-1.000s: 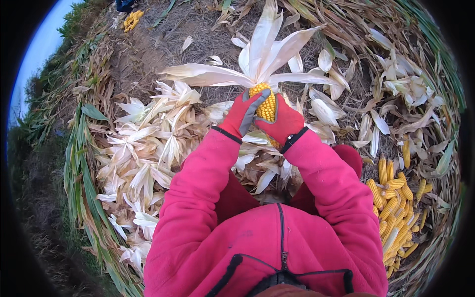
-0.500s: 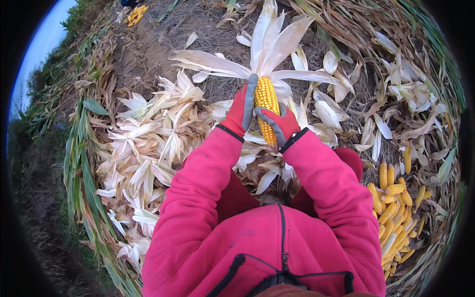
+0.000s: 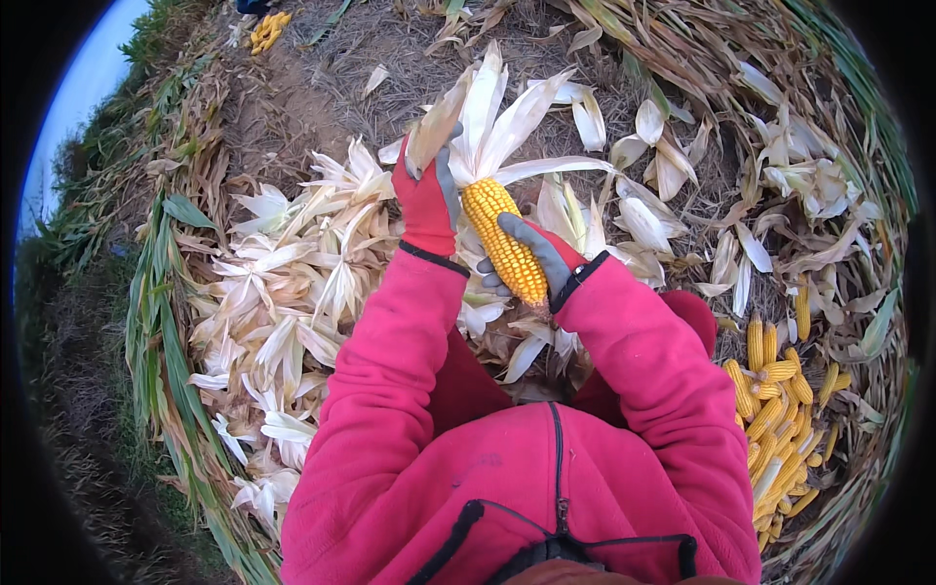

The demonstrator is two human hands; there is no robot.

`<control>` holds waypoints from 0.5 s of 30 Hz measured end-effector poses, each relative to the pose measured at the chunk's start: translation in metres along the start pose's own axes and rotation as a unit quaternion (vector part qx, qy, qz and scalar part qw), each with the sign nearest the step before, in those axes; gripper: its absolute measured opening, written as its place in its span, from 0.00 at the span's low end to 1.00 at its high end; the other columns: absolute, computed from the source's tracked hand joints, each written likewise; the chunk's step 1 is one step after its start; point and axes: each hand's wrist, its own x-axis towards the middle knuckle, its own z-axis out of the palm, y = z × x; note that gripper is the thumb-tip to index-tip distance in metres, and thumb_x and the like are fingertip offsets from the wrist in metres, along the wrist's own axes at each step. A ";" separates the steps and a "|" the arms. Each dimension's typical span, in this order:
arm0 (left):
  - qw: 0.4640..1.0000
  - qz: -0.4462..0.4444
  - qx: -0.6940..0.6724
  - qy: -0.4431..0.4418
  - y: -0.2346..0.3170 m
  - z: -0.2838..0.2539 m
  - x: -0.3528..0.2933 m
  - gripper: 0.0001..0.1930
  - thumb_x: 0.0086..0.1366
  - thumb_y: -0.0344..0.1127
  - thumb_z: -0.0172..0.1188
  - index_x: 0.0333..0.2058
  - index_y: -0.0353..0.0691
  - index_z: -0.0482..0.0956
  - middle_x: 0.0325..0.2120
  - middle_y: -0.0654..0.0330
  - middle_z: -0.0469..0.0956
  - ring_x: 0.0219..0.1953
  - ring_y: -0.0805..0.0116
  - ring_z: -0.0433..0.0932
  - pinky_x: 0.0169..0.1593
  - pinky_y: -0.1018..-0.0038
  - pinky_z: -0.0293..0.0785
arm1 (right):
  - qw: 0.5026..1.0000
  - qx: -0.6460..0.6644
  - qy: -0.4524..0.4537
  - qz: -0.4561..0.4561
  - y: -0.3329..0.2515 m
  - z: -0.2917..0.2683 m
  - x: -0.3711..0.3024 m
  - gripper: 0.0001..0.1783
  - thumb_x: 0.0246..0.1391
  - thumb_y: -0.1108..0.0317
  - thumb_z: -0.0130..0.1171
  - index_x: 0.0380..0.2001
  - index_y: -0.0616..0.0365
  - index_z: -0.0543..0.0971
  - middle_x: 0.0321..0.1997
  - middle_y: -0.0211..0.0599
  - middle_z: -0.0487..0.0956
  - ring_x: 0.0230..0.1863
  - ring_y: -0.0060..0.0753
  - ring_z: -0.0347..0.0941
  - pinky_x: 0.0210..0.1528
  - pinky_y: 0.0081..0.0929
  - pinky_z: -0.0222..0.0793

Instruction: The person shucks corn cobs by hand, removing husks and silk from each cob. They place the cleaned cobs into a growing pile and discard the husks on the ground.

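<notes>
A yellow ear of corn (image 3: 495,229) is tilted in front of me, its kernels bare and its pale husk leaves (image 3: 497,122) spread out from the far end. My right hand (image 3: 546,252), in a red and grey glove, is wrapped round the lower half of the ear, thumb across the kernels. My left hand (image 3: 426,190), gloved the same way, is closed on husk leaves at the ear's upper left. One brownish leaf stands up between its fingers. Part of the right hand's fingers is hidden behind the ear.
Loose pale husks (image 3: 283,283) lie heaped on my left. A pile of husked corn ears (image 3: 780,429) is at my right. Dry stalks (image 3: 702,49) ring the far right side, and a smaller group of ears (image 3: 270,32) lies far left on the soil.
The ear has moved a little left and toward me and tilted more. My left hand has gone from beside the kernels to the husk leaves, which are drawn together to the left.
</notes>
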 end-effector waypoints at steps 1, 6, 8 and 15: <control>0.998 0.060 -0.003 -0.006 -0.003 -0.002 -0.001 0.16 0.63 0.30 0.52 0.49 0.32 0.71 0.43 0.57 0.76 0.45 0.69 0.74 0.51 0.74 0.68 | 1.000 -0.010 0.009 0.003 0.004 0.000 0.005 0.33 0.54 0.40 0.50 0.56 0.49 0.62 0.37 0.44 0.76 0.34 0.38 0.76 0.34 0.31 0.76; 0.989 -0.044 -0.116 -0.080 -0.018 -0.004 -0.005 0.17 0.60 0.30 0.55 0.49 0.33 0.72 0.45 0.57 0.76 0.47 0.69 0.74 0.53 0.74 0.67 | 0.997 -0.056 0.035 -0.037 0.005 -0.002 0.010 0.34 0.54 0.40 0.50 0.56 0.51 0.63 0.36 0.44 0.76 0.32 0.36 0.76 0.32 0.30 0.76; 0.995 -0.023 -0.054 -0.085 -0.014 0.001 -0.001 0.18 0.59 0.28 0.55 0.49 0.33 0.72 0.45 0.57 0.76 0.47 0.70 0.74 0.52 0.74 0.67 | 0.991 -0.101 0.046 -0.077 0.004 -0.003 0.012 0.34 0.55 0.39 0.50 0.55 0.54 0.64 0.36 0.43 0.76 0.32 0.34 0.76 0.32 0.29 0.76; 0.973 -0.094 -0.170 -0.123 0.004 0.002 -0.020 0.13 0.65 0.36 0.48 0.33 0.31 0.76 0.22 0.59 0.77 0.23 0.74 0.74 0.29 0.79 0.70 | 0.998 -0.053 0.016 0.007 0.005 -0.005 0.004 0.38 0.51 0.34 0.50 0.56 0.50 0.63 0.36 0.47 0.77 0.28 0.39 0.77 0.28 0.32 0.76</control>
